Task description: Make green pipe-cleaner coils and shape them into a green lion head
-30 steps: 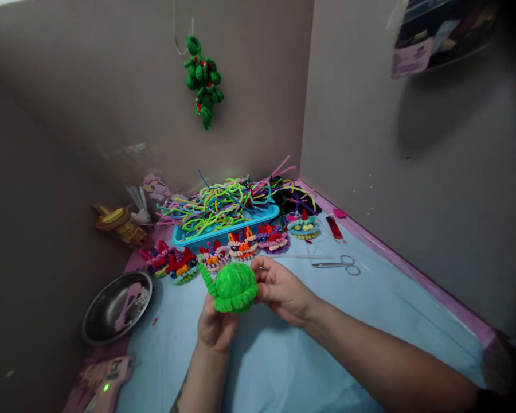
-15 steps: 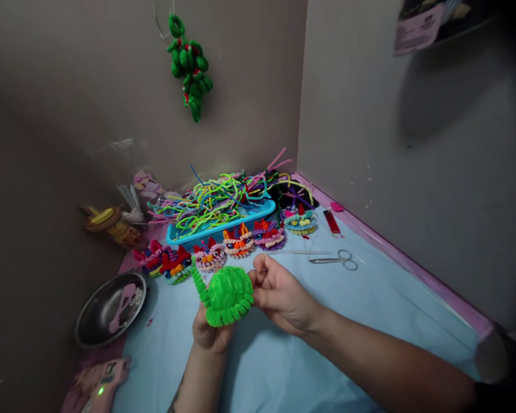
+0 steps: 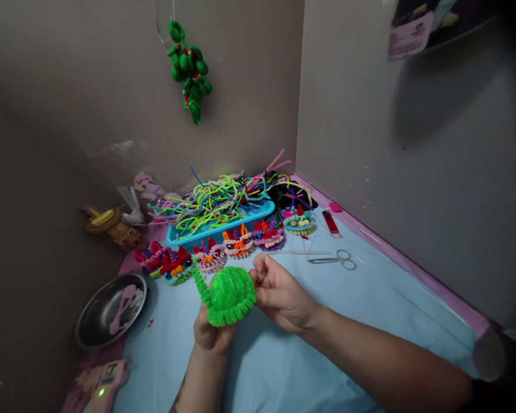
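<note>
A bright green pipe-cleaner piece [image 3: 231, 292], domed with a coiled ruffle along its lower edge, is held up above the blue table cover. My left hand [image 3: 212, 335] grips it from below, its fingers partly hidden behind the piece. One coiled end of the ruffle sticks up at the piece's left side. At the right edge, my right hand [image 3: 279, 292] pinches the ruffle with thumb and bent fingers. Behind the hands stands a row of colourful pipe-cleaner animal heads [image 3: 239, 242].
A blue tray [image 3: 223, 229] heaped with loose pipe cleaners [image 3: 223, 198] stands at the back. Scissors [image 3: 335, 261] lie at right near a red lighter-like object [image 3: 330, 222]. On the left are a metal bowl [image 3: 94, 321] and a pink device [image 3: 107, 381]. Green ornaments [image 3: 191, 71] hang on the wall.
Both hands and the green piece stay almost in place, with the piece shifted very slightly to the right. The camera view has moved a little.
</note>
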A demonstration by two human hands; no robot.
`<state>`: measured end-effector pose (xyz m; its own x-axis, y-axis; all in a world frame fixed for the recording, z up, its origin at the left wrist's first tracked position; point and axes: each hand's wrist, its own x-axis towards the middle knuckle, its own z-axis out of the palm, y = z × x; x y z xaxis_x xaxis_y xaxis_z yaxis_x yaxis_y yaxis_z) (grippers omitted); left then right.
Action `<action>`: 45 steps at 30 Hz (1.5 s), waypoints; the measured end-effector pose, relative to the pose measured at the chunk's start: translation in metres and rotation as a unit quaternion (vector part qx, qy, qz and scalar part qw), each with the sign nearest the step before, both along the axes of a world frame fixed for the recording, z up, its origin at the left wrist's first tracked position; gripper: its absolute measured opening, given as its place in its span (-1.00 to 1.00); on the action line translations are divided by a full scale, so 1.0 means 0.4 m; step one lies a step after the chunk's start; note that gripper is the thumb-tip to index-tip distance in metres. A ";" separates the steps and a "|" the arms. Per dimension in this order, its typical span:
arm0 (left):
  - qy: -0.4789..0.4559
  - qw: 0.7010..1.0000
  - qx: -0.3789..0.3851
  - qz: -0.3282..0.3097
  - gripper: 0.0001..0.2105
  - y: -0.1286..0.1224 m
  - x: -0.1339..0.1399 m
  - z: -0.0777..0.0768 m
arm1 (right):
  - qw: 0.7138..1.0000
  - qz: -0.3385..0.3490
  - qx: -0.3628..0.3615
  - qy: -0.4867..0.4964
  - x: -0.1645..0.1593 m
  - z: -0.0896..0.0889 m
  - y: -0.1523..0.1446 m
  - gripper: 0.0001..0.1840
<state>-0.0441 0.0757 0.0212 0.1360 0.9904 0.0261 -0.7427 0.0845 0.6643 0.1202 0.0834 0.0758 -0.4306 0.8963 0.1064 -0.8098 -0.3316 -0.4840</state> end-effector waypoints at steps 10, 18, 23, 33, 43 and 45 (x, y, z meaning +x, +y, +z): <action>0.037 0.999 0.013 -0.008 -0.50 0.003 0.002 0.051 | 0.988 0.116 -0.046 -0.096 0.019 -0.033 0.026 -0.45; 0.082 0.996 0.012 0.018 -0.39 0.011 0.007 0.054 | 0.984 0.126 -0.078 -0.103 0.027 -0.027 0.033 -0.42; 0.086 0.996 0.021 0.005 -0.39 0.014 0.012 0.055 | 0.980 0.149 -0.090 -0.098 0.030 -0.037 0.039 -0.41; 0.053 0.998 0.001 0.029 -0.45 0.012 0.004 0.045 | 0.990 0.100 -0.076 -0.059 0.015 -0.034 0.026 -0.41; 0.048 0.999 -0.001 -0.010 -0.50 0.003 0.013 0.052 | 0.994 0.097 -0.030 -0.048 0.017 -0.018 0.010 -0.46; 0.038 0.999 -0.002 -0.015 -0.57 0.004 0.016 0.049 | 0.997 0.062 -0.012 -0.045 0.014 -0.013 0.007 -0.46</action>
<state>-0.0376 0.0773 0.0409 0.1664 0.9860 0.0111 -0.6880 0.1080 0.7177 0.1259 0.0862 0.0708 -0.5454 0.8371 0.0420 -0.7150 -0.4386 -0.5444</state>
